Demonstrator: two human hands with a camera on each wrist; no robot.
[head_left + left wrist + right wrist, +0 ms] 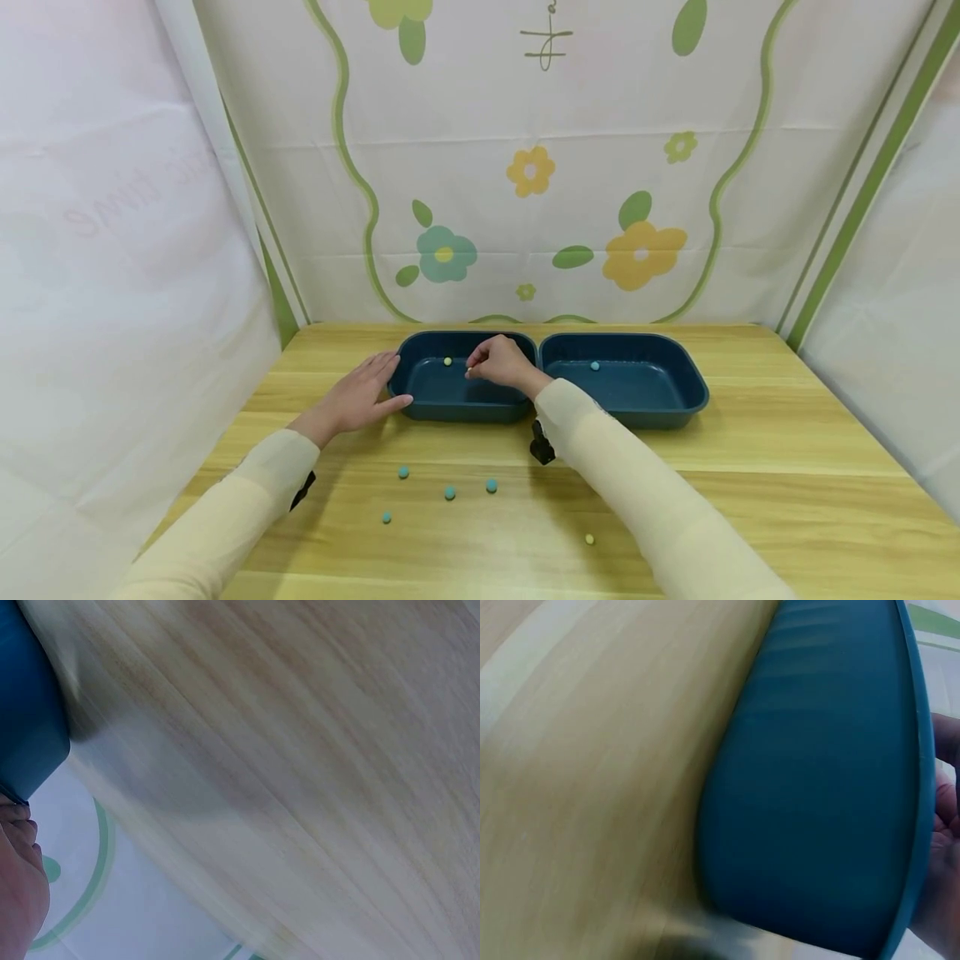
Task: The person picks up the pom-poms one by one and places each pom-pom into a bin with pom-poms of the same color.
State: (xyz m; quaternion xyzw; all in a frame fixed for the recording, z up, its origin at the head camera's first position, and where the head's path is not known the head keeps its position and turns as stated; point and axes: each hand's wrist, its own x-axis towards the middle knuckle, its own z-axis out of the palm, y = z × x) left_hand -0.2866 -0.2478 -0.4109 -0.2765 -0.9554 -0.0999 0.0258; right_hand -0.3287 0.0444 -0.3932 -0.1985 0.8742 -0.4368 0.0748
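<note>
Over the left dark blue tray (457, 412), my right hand (504, 363) pinches a small pale bead (468, 372) between thumb and fingertips, the bead mostly covered. My left hand (360, 398) lies with straight fingers against that tray's left rim. A yellow bead (447, 362) sits inside this tray. In the left wrist view, part of the left hand (19, 881) shows beside a tray corner (34, 712). The right wrist view shows the tray's outer wall (817, 780), with the right hand (943, 847) partly hidden behind its rim.
A second dark blue tray (652, 418) stands right beside the first, with a blue bead (595, 366) inside. Several blue beads, one at the middle (450, 493), lie on the wooden table in front. A yellow bead (589, 540) lies near the right forearm. A printed curtain (465, 167) hangs behind.
</note>
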